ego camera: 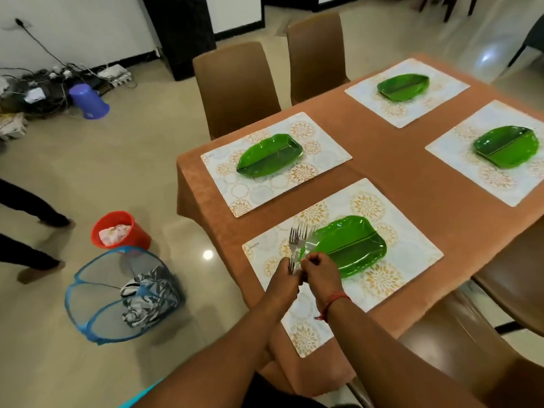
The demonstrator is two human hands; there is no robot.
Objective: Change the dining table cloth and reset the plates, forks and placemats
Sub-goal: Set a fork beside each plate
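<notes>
At lower centre, the left hand (285,270) grips upright forks (296,245), the right hand (319,269) pinching one, just left of the nearest plate (350,245).

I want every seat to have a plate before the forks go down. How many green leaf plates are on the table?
4, each on its own placemat: nearest plate by the hands, one at the near-left seat, one far left, one at the right. None looks hidden.

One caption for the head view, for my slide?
Both hands hold forks above the nearest placemat; four green plates set.
</notes>
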